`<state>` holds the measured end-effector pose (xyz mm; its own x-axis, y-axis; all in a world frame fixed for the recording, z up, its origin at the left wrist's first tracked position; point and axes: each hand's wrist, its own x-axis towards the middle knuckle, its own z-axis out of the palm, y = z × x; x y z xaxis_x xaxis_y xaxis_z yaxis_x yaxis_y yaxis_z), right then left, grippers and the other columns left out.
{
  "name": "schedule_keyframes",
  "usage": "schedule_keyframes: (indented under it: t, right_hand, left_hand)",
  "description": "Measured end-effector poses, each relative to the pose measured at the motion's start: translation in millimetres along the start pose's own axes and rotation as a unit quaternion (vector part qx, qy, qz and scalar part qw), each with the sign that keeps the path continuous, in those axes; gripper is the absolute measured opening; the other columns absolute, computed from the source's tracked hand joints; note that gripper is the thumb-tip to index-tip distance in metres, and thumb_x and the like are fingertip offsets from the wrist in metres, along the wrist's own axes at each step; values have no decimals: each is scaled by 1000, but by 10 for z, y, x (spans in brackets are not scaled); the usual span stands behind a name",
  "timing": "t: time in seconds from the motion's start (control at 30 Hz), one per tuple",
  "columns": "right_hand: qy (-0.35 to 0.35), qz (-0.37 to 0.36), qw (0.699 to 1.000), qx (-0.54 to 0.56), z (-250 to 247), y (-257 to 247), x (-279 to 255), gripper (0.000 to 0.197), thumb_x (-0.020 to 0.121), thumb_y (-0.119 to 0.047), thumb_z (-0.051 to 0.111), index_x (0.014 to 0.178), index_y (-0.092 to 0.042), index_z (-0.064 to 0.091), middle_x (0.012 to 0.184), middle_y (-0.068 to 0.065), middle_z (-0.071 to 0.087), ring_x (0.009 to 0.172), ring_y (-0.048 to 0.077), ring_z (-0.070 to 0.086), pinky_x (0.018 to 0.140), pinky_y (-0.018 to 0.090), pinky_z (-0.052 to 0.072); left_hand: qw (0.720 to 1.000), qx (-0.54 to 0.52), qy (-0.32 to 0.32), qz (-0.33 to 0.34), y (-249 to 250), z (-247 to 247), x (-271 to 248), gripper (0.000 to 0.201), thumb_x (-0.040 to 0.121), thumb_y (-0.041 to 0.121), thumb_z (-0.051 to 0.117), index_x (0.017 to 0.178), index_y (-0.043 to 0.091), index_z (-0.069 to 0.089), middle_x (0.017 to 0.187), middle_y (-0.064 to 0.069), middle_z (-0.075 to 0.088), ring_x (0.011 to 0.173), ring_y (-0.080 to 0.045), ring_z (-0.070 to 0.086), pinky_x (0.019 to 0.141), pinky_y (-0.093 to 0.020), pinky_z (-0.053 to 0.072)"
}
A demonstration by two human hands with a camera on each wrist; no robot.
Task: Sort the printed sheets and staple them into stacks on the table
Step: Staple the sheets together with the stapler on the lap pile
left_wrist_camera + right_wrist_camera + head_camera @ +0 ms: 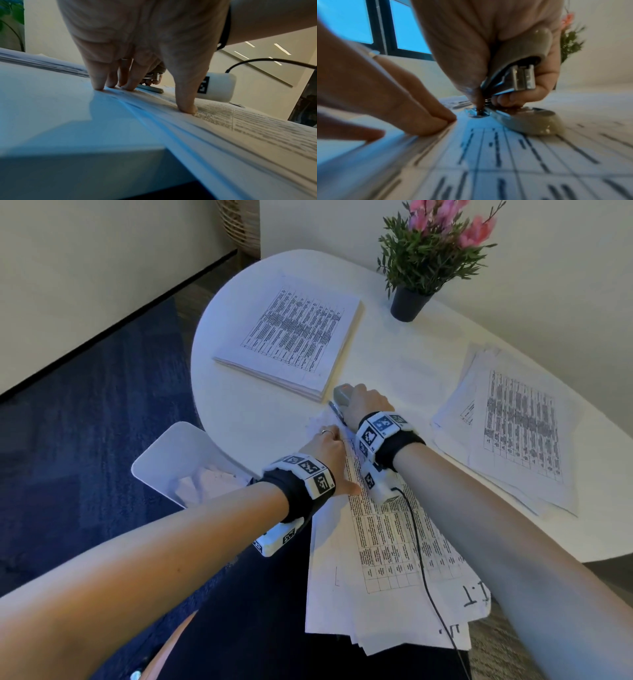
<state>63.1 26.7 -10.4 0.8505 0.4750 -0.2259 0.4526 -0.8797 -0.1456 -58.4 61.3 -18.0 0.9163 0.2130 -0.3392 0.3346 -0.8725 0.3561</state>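
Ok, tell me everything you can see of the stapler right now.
The stapler is a small one with a grey, glossy plastic top cover and base and a bright metal magazine between them. Its mouth gapes open: the base lies flat on top of the printed sheets at their far corner, the upper arm tilted up. The right hand grips the upper arm, fingers curled beneath it. The left hand presses the sheets beside it with straight fingers, not touching it.

The right hand (364,402) covers most of the stapler (342,392). Print on the sheets (505,155) beside the stapler is blurred, illegible. Whether a staple sits in them cannot be determined.
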Motion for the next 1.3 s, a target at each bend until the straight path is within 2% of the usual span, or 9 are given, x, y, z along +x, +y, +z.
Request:
schedule_keyframes:
  t: [0.13, 0.27, 0.6, 0.73, 0.87, 1.03, 1.1, 1.2, 1.3]
  right_hand:
    - [-37, -3, 999, 14, -62, 84, 29, 43, 93, -37, 54, 121, -6, 45, 116, 17, 58, 99, 35, 59, 70, 34, 43]
    - [-26, 4, 999, 27, -45, 277, -126, 41, 93, -41, 52, 115, -8, 44, 111, 15, 59, 92, 33, 58, 66, 33, 41]
    - [-6, 43, 998, 49, -75, 272, -194, 42, 94, -39, 52, 119, -7, 44, 114, 16, 59, 99, 34, 59, 70, 34, 41]
    - [-24, 31, 997, 63, -159, 364, -178, 39, 93, -35, 54, 116, -5, 44, 109, 15, 58, 87, 31, 55, 66, 32, 40]
    - [-62, 7, 989, 132, -220, 520, -273, 31, 91, -30, 55, 108, -6, 46, 92, 8, 54, 79, 26, 52, 52, 28, 35]
    - [-116, -65, 976, 173, -313, 602, -515, 31, 89, -24, 56, 115, -12, 46, 100, 10, 56, 84, 27, 58, 68, 35, 49]
    - [-130, -83, 969, 193, -336, 597, -589, 34, 86, -20, 57, 118, -14, 47, 101, 12, 60, 80, 30, 62, 68, 38, 53]
    - [-128, -99, 965, 208, -360, 553, -686, 36, 82, -17, 59, 116, -16, 48, 100, 13, 62, 75, 29, 63, 68, 38, 54]
    - [-137, -113, 964, 197, -353, 526, -764, 36, 82, -19, 60, 115, -18, 45, 98, 11, 61, 71, 29, 62, 66, 40, 55]
  left_hand:
    - [1000, 2, 9, 13, -16, -4, -6, 89, 71, 61, 70, 130, -3, 49, 141, -14, 31, 125, -26, 36, 104, -34, 35]
    - [1000, -10, 6, 9, -31, 19, -22, 109, 71, 59, 72, 146, -3, 24, 156, -12, 10, 141, -27, 20, 113, -35, 25]
    - [1000, -9, -11, 17, -48, -19, -30, 114, 71, 61, 70, 149, 0, 13, 159, -11, 5, 144, -25, 15, 115, -33, 21]
    - [999, -4, -26, 21, -72, -71, -1, 106, 73, 59, 70, 146, -1, 23, 158, -10, 11, 142, -23, 21, 113, -33, 25]
    - [998, -61, 7, -6, -116, -161, 81, 80, 82, 49, 67, 140, 3, 36, 146, -12, 35, 131, -25, 38, 108, -36, 35]
    - [953, -288, 71, -60, -88, -266, 149, 97, 75, 40, 77, 147, 8, 20, 135, -8, 51, 111, -20, 59, 94, -33, 47]
    - [953, -290, 63, -67, -59, -315, 171, 90, 71, 42, 80, 141, 10, 35, 118, -4, 62, 96, -15, 63, 83, -26, 48]
    - [974, -213, 39, -70, -46, -366, 186, 47, 69, 39, 81, 105, 13, 67, 93, -2, 69, 81, -15, 61, 68, -24, 46]
    - [975, -211, 5, -71, -107, -367, 193, 31, 67, 37, 81, 86, 13, 73, 87, -6, 72, 81, -19, 67, 70, -31, 54]
